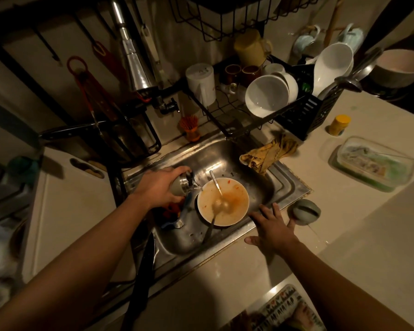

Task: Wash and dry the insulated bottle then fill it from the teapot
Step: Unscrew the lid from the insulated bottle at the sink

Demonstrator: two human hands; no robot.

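Left hand point(158, 187) is being wrapped round the tipped insulated bottle point(181, 186); water point(197, 186) is being drained into the bowl point(246, 204). Right hand point(273, 226) is being braced flat, empty, on the table point(225, 283).

Single head-worn wide-angle view, facing forward and steeply down at close range; sink point(201, 158) at frame centre, dish rack point(239, 129) upper right; frame edges bowed by lens

At your sink point(225, 158): one bottle point(181, 186), one lid point(305, 211), one soiled bowl point(239, 187), two brown cups point(232, 71) point(250, 72), one yellow-capped jar point(339, 125), one cloth point(270, 154).
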